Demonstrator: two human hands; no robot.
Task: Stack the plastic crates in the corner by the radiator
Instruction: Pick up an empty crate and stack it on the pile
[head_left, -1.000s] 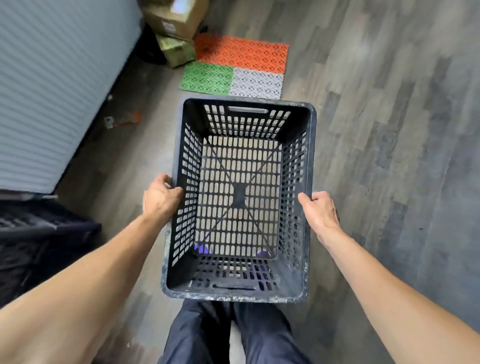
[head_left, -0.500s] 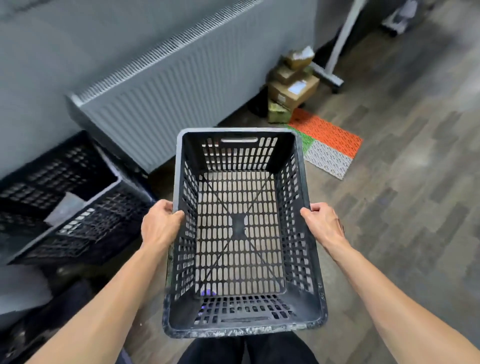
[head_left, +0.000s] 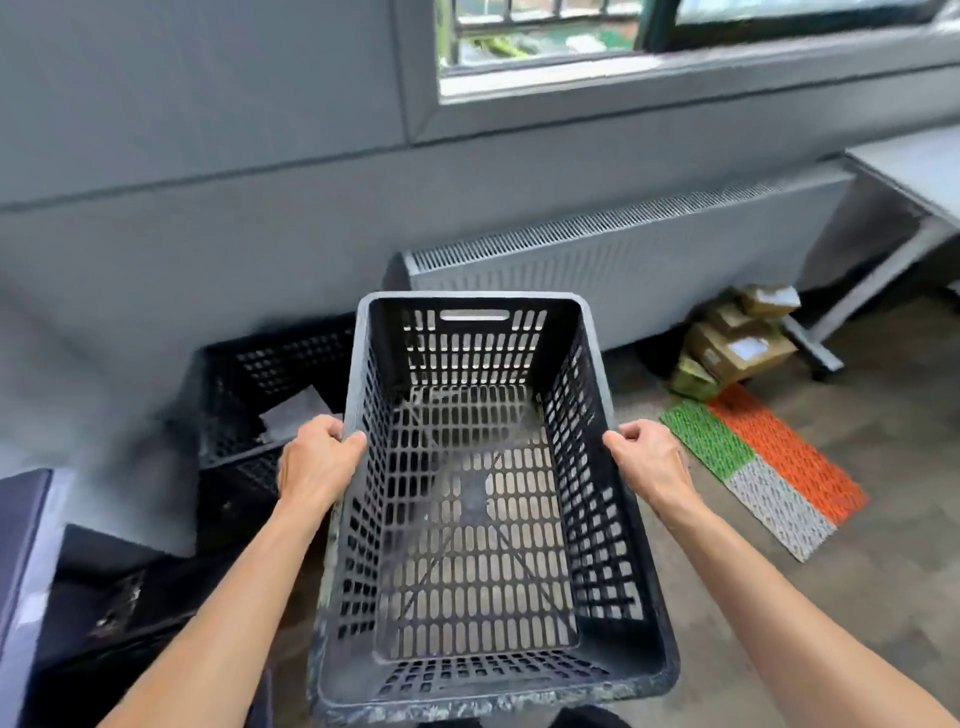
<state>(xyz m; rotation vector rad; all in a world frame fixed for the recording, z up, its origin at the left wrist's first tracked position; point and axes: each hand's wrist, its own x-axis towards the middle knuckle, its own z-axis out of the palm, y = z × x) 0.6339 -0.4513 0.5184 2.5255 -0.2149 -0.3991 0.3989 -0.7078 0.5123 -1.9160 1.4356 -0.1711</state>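
While both hands are carrying it off the floor (head_left: 857, 597) in the centre of the frame, the black perforated crate (head_left: 478, 519) is hanging short of the stack: the left hand (head_left: 317, 462) and right hand (head_left: 649, 462) are gripping its two long rims, fingers (head_left: 356, 441) curled over the edges. The other black crates (head_left: 270, 364) are sitting at left centre, in the corner just left of the radiator (head_left: 623, 260), and the upper one looks tilted, with a pale sheet (head_left: 293, 415) lying inside. That is likely where trouble is waiting: lowered onto a skewed crate, this one could be jamming or rocking, and its far end could be clipping the radiator's corner. It is facing mouth-up, its long axis running from the bottom of the frame towards the wall (head_left: 208, 234), handle slot (head_left: 474, 315) at the far end.
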